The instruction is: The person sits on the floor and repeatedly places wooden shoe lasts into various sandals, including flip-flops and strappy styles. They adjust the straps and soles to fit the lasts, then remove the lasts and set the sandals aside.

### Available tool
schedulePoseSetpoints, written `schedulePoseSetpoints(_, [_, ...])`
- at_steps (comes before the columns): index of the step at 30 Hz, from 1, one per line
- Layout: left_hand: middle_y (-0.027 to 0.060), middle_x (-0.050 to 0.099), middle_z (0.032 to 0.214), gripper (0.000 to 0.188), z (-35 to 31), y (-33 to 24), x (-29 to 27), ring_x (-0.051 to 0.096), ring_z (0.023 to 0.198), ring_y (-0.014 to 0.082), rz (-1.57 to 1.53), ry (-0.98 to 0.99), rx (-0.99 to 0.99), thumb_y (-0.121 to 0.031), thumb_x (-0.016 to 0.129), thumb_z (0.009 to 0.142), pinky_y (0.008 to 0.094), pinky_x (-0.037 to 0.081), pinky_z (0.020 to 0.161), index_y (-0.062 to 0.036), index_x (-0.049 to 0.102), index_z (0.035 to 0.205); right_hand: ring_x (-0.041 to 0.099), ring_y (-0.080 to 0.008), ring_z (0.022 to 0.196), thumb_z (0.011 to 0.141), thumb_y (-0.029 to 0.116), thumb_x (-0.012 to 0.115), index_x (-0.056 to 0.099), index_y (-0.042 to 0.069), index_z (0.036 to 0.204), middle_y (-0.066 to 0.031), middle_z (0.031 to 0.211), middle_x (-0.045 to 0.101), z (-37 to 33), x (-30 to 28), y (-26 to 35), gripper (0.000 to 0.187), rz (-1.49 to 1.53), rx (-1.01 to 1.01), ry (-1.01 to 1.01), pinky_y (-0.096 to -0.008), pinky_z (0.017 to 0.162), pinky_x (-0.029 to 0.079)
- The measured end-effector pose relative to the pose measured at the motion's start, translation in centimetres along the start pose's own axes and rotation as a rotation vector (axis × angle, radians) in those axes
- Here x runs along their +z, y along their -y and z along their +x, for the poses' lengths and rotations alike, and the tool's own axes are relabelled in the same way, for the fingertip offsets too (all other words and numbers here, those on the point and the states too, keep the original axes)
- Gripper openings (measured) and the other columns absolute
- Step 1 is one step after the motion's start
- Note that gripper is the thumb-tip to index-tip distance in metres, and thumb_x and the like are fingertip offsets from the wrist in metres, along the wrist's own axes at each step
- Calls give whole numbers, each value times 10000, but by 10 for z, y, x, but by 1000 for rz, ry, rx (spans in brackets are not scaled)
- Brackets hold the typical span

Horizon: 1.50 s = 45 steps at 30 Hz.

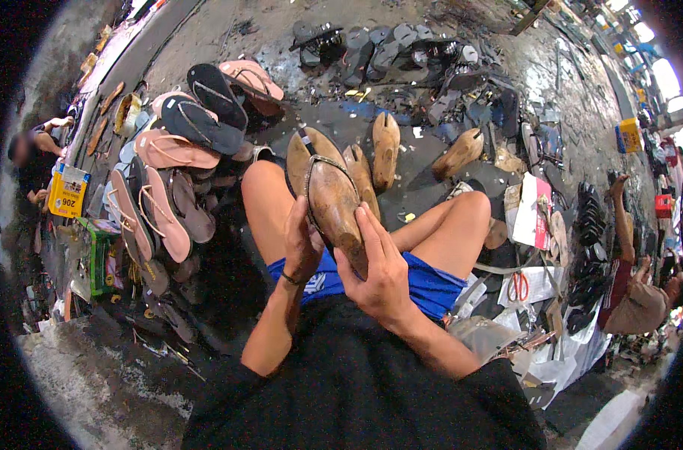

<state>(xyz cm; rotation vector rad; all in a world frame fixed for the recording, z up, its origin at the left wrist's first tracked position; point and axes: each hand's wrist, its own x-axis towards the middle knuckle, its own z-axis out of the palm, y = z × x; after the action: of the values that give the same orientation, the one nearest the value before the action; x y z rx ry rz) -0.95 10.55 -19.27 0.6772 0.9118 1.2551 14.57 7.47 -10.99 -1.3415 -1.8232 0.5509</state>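
Observation:
A brown wooden shoe last (340,206) is held up in front of my lap, its toe end pointing away from me. Over it runs a dark, beaded thong strap (328,159), and a dark edge like a sandal sole shows along its left side. My left hand (302,244) grips the last's left side near the strap's end. Against the right side and heel lie the fingers of my right hand (375,266). Just beyond the held last is another wooden last (359,169), partly hidden. Two more, an upright-looking last (386,150) and a tilted last (459,154), rest on the ground.
Pink sandals (178,148) and black sandals (200,124) are heaped at left, near a yellow container (67,190). Dark soles (390,52) lie at the far side. Red-handled scissors (518,286) sit on white paper at right. Other people (640,300) are at both sides.

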Motion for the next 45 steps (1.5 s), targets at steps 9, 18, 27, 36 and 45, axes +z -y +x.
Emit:
schedulePoseSetpoints(9, [163, 513, 1376, 874, -3, -30, 20, 529, 1267, 251, -58, -36, -205, -475, 743, 888, 378, 421, 1096, 9, 299, 1466, 495, -459, 1313, 694, 313, 880, 255, -86, 1517, -308, 1432, 476, -10, -21, -16, 1108, 90, 39, 194, -452, 1105, 426])
schedulePoseSetpoints(18, [107, 587, 1337, 753, -27, -46, 14, 597, 1210, 236, -139, 77, -321, -471, 650, 962, 382, 476, 1049, 18, 373, 1463, 578, -379, 1231, 771, 306, 854, 253, -81, 1528, -235, 1373, 560, -41, -28, -32, 1042, 354, 118, 452, -445, 1063, 441])
schedulePoseSetpoints(27, [201, 355, 1535, 1577, -107, -83, 49, 416, 1397, 286, -185, 148, -287, -698, 918, 460, 423, 338, 1168, 81, 92, 1554, 434, -66, 793, 1103, 411, 379, 583, 60, 1013, 40, 869, 539, -76, -31, 3, 416, 1157, 774, 368, -263, 717, 400])
schedulePoseSetpoints(36, [215, 323, 1561, 1512, -112, -116, 65, 386, 1426, 308, -140, 392, -79, -596, 949, 516, 439, 312, 1183, 70, 83, 1561, 559, -121, 776, 1017, 450, 569, 568, 28, 1196, -51, 959, 621, -76, -38, -17, 458, 1447, 791, 810, -291, 638, 453])
schedulePoseSetpoints(45, [239, 566, 1379, 719, -57, -132, 109, 546, 1281, 333, 1224, 293, 403, -380, 730, 921, 436, 396, 1076, 62, 470, 1425, 424, -344, 1383, 692, 476, 790, 183, 10, 1576, -205, 1538, 375, -36, -35, -12, 1170, 1862, 401, 197, -455, 1161, 339])
